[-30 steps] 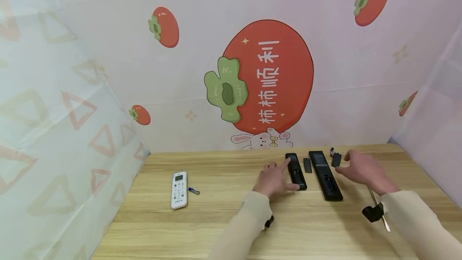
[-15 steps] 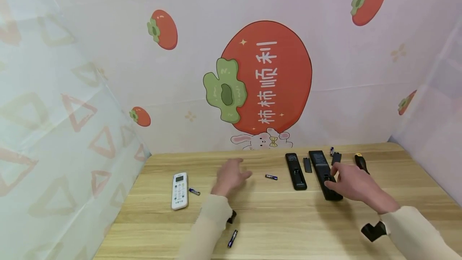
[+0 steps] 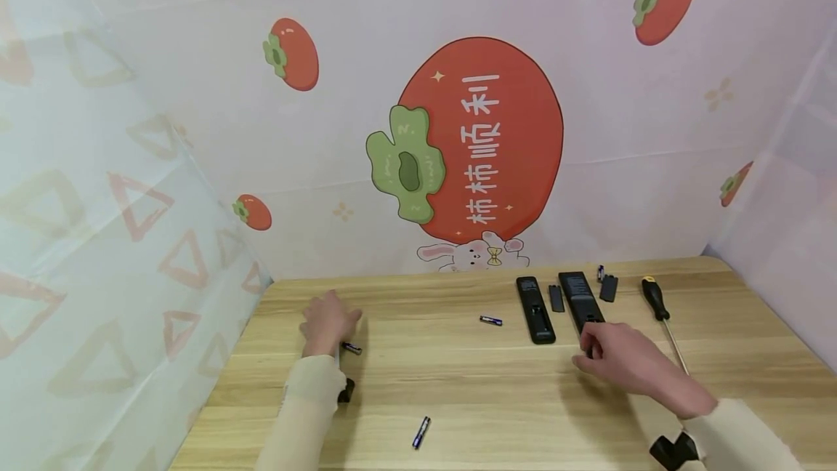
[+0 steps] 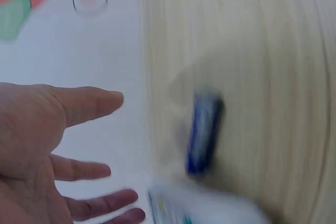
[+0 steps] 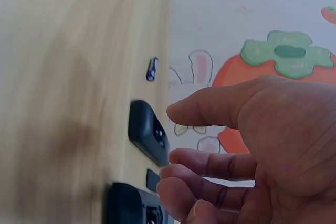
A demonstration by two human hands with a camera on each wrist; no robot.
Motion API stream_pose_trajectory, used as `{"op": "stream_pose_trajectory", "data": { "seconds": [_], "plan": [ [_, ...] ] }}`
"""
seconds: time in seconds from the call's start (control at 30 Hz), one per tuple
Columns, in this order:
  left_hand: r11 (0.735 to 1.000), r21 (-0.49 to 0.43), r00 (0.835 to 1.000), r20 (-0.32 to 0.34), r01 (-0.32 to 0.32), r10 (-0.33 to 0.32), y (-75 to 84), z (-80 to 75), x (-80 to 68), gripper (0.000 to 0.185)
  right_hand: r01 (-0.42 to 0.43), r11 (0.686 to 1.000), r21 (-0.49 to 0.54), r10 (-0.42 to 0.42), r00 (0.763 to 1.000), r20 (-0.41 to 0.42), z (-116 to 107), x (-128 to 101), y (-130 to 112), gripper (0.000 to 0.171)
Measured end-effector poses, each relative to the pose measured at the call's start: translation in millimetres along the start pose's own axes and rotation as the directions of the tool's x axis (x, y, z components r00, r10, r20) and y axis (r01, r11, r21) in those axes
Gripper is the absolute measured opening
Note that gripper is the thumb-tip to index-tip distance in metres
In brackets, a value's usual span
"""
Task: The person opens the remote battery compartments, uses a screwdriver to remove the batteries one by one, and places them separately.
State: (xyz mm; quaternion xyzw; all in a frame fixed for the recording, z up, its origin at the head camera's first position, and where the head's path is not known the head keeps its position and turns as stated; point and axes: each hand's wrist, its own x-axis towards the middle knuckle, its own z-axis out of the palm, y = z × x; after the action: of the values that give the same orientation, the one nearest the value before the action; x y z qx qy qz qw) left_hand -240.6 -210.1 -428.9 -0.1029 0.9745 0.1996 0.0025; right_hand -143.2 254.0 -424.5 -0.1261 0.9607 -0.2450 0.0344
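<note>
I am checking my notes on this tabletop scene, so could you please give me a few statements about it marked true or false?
1. The left hand is over the white remote, beside a battery. True.
2. The screwdriver is in the right hand. False: it lies on the table, apart from that hand.
3. The right hand is at the near end of the longer black remote. True.
4. The shorter black remote lies right of the longer one. False: it lies to its left.
5. No battery lies near the front edge. False: one battery lies there.
</note>
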Motion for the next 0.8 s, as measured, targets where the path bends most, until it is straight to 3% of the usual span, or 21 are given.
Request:
{"op": "stream_pose_trajectory", "data": {
  "seconds": [0.13, 0.23, 0.8],
  "plan": [
    [0.995, -0.013, 0.995, 0.041, 0.095, -0.094, -21.8, -6.8, 2.8, 0.063, 0.014, 1.000, 0.017, -0.015, 1.000, 0.020, 5, -3, -4, 0.018],
    [0.992, -0.027, 0.991, 0.055, 0.126, -0.124, -31.6, -8.4, 4.2, 0.063, 0.018, 0.999, 0.035, -0.019, 0.999, 0.040, 8, -4, -6, 0.017],
    [0.992, -0.083, 0.994, 0.066, 0.093, -0.088, -43.5, -7.1, 2.8, 0.043, 0.052, 0.997, 0.056, -0.055, 0.997, 0.062, 11, -10, -11, 0.016]
  ]
}}
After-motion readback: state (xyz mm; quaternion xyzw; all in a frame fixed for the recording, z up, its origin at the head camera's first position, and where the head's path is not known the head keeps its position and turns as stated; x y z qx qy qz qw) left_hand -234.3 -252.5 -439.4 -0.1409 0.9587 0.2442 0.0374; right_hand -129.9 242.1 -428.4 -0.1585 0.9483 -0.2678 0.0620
